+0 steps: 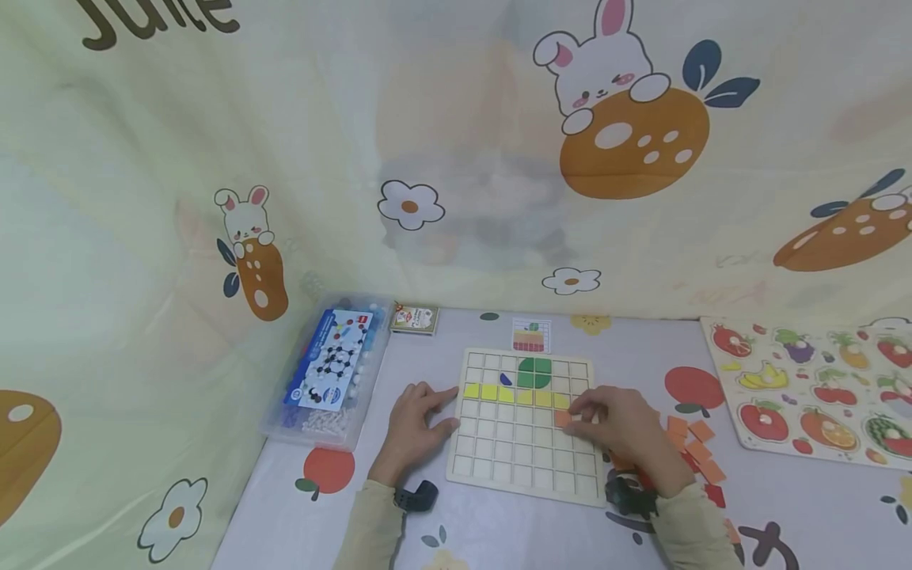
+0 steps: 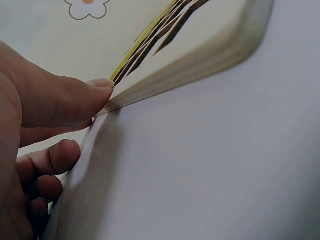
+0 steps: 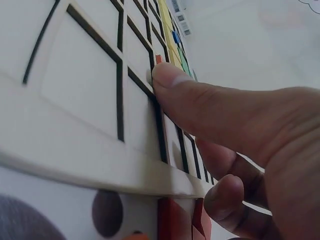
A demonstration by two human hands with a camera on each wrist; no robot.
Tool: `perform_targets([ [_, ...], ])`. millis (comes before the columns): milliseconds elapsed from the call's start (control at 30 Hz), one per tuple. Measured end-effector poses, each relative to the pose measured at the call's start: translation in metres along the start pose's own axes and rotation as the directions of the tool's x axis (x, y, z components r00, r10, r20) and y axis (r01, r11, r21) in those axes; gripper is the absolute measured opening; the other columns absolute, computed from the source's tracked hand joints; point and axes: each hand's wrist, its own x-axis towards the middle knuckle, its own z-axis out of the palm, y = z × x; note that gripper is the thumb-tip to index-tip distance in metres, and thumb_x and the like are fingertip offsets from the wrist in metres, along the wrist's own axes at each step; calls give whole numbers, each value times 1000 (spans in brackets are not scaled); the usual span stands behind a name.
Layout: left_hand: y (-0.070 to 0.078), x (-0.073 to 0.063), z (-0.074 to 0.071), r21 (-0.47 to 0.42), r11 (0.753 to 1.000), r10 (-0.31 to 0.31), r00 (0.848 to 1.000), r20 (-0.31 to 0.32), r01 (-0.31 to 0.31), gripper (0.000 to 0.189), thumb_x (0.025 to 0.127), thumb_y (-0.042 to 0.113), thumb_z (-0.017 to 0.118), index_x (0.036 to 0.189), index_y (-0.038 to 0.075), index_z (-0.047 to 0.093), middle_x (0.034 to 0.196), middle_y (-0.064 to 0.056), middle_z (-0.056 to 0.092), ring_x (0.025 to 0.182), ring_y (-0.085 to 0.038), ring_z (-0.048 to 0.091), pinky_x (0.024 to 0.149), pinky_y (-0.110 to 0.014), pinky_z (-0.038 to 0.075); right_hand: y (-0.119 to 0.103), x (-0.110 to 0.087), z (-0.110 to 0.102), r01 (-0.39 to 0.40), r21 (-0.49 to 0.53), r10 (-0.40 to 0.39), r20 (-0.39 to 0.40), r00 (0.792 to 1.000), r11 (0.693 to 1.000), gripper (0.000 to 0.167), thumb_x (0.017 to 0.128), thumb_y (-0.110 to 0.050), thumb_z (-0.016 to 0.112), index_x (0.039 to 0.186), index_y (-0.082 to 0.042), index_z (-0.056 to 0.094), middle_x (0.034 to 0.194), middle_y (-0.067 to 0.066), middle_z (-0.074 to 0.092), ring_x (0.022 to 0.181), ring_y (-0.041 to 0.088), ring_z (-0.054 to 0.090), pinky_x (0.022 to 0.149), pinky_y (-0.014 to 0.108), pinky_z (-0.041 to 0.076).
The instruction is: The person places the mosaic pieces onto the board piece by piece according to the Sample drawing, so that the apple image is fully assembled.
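A wooden grid board (image 1: 492, 467) lies on the table. Across it runs a row of yellow square tiles (image 1: 507, 394), with green rounded pieces (image 1: 534, 372) and a small blue piece (image 1: 506, 379) above. My left hand (image 1: 412, 427) touches the board's left edge with thumb and index finger; in the left wrist view the thumb (image 2: 65, 100) presses on that edge. At the right end, just under the yellow row, my right hand (image 1: 618, 423) pinches an orange square tile (image 1: 562, 418). Only a sliver of that tile shows beside the thumb in the right wrist view.
Loose orange tiles (image 1: 701, 451) and red tiles (image 1: 715, 495) lie right of the board, partly under the right forearm. A printed pattern card (image 1: 530, 336) sits behind it. A plastic case (image 1: 328, 372) and a small box (image 1: 415, 319) stand left; a fruit puzzle board (image 1: 784, 396) lies right.
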Motion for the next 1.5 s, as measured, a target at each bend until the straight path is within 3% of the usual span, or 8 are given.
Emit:
perform_targets([
  [167, 1, 0, 1, 9, 1000, -6, 1000, 1, 6, 48, 89, 28, 83, 136, 24, 74, 88, 9, 51, 86, -9, 41, 78, -28, 35, 9, 1, -5, -19, -13, 19, -8, 1000, 1000, 41, 80, -40, 93, 111, -17, 80, 87, -2, 66, 81, 19, 57, 61, 30, 46],
  [300, 1, 0, 2, 19, 1000, -8, 1000, 5, 8, 48, 90, 29, 82, 137, 24, 74, 88, 9, 50, 87, -9, 41, 78, -28, 35, 26, -4, -26, -55, -21, 53, -48, 997, 998, 48, 84, -47, 88, 117, -14, 78, 93, 1, 69, 84, 20, 58, 65, 31, 47],
  [467, -1, 0, 1, 11, 1000, -5, 1000, 11, 5, 49, 89, 28, 83, 137, 24, 73, 89, 9, 51, 88, -10, 41, 79, -28, 35, 54, -15, -56, -135, -28, 133, -77, 988, 990, 68, 85, -56, 84, 132, -9, 70, 116, 15, 72, 98, 29, 61, 72, 39, 56],
  [700, -1, 0, 0, 8, 1000, -9, 1000, 10, 9, 49, 90, 28, 82, 137, 24, 73, 89, 9, 50, 88, -10, 41, 79, -29, 35, 76, -22, -72, -146, -47, 146, 1, 989, 988, 74, 85, -58, 83, 133, -3, 69, 126, 24, 71, 103, 34, 66, 83, 52, 60],
  [1033, 1, -1, 0, 6, 1000, -25, 1000, 14, 25, 49, 90, 28, 82, 138, 24, 73, 89, 8, 50, 88, -10, 41, 78, -29, 35, 76, -22, -70, -136, 0, 136, 28, 990, 991, 55, 88, -43, 86, 118, -2, 69, 109, 13, 72, 91, 25, 63, 76, 41, 61],
  [1200, 2, -1, 1, 10, 999, -33, 999, 22, 33, 49, 90, 28, 81, 138, 25, 72, 90, 8, 51, 88, -10, 41, 78, -29, 35, 74, -22, -66, -113, 10, 114, -40, 993, 993, 57, 91, -45, 82, 124, -3, 64, 111, 15, 72, 92, 25, 65, 77, 43, 61],
  [1333, 2, -1, 1, 17, 1000, -26, 999, 19, 26, 49, 90, 29, 81, 137, 25, 73, 89, 9, 51, 87, -10, 40, 78, -28, 35, 65, -20, -61, -28, 42, 33, -120, 992, 999, 54, 97, -43, 76, 132, -5, 60, 114, 19, 73, 94, 27, 68, 75, 38, 60],
  [1500, 1, -1, 0, 17, 1000, -18, 1000, 12, 18, 48, 89, 28, 81, 137, 25, 74, 88, 9, 50, 87, -10, 40, 78, -28, 34, 45, -14, -49, 27, 82, -15, -144, 990, 996, 44, 96, -42, 78, 126, -11, 67, 108, 12, 76, 93, 25, 70, 68, 29, 56],
])
